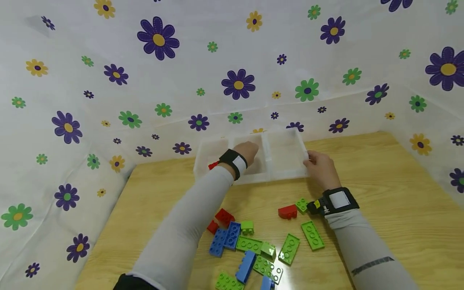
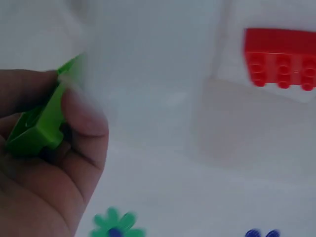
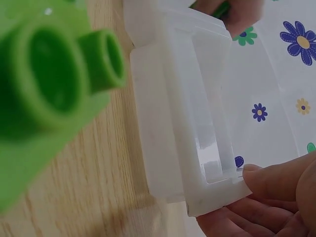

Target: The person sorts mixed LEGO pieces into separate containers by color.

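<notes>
My left hand (image 1: 247,151) reaches over the middle compartment of a white divided tray (image 1: 269,159). In the left wrist view its thumb and fingers grip a green toy brick (image 2: 42,126), which the hand hides in the head view. A red brick (image 2: 281,58) lies in the tray's left compartment, partly covered by the left wrist in the head view. At the tray's right end, my right hand (image 1: 322,169) pinches the rim between thumb and fingers. The right compartment shows its bare floor.
Loose bricks lie on the wooden table (image 1: 384,173) in front of the tray: several green ones (image 1: 312,235), blue ones (image 1: 245,266) and red ones (image 1: 224,217). A small green brick (image 1: 302,205) sits beside the right wrist. Flowered cloth (image 1: 203,72) rises behind the tray.
</notes>
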Motion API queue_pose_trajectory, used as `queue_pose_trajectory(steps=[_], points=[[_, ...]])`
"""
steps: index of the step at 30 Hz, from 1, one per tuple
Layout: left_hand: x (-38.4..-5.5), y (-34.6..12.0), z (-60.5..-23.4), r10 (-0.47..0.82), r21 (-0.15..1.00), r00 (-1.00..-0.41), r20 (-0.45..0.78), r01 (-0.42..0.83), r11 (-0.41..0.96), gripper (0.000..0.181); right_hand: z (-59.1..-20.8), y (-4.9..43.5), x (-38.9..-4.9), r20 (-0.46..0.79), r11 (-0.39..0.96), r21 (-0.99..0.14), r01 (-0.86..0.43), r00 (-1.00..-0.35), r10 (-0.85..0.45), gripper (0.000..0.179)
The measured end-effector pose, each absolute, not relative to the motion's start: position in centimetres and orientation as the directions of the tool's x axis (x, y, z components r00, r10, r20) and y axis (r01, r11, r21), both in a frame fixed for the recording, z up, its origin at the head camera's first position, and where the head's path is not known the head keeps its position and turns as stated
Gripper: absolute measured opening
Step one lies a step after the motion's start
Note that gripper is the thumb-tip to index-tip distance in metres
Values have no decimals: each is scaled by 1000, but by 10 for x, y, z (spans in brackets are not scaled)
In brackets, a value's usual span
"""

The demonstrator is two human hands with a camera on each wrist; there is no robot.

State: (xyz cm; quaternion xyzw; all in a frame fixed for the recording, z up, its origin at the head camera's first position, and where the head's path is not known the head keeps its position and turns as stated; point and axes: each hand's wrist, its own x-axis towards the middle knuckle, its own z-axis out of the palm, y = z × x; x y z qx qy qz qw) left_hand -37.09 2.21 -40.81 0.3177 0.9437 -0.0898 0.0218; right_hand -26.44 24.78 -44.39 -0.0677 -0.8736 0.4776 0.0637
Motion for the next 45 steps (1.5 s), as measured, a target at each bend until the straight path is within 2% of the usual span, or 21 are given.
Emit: queue_pose_trajectory(steps=[5,10,14,16,20,23,26,30,35,38,45], points=[[-383,4,-437,546,-140,-827,-133,561,816,12,-443,235,-264,46,537,-842,50,-985,164,39],[-380,2,-437,563,-59,-811,-161,577,815,8,-441,236,-265,37,553,-831,59,-986,160,41],[-367,5,-415,590,23,-796,-133,593,805,37,-441,243,-263,37,560,-826,64,-985,166,41],[-356,-5,-401,603,82,-794,-77,598,797,47,-442,245,-262,37,565,-823,66,-985,169,41],[-327,-49,-379,579,226,-808,111,588,776,44,-444,244,-260,43,583,-810,65,-985,168,42],[-306,-95,-379,478,320,-840,257,541,778,42,-442,244,-259,53,596,-801,56,-985,163,42],[-287,-138,-389,332,408,-889,314,443,799,43,-440,243,-258,65,606,-794,46,-985,159,42],[-270,-177,-411,201,525,-953,227,294,799,50,-441,237,-256,60,611,-790,51,-985,160,43],[-270,-181,-431,169,657,-984,60,167,735,58,-448,240,-254,40,609,-789,76,-984,174,43],[-272,-178,-435,142,697,-988,57,141,703,58,-450,238,-253,54,613,-787,69,-982,180,42],[-282,-175,-439,99,667,-990,96,137,733,49,-443,240,-253,70,621,-782,53,-983,173,44]])
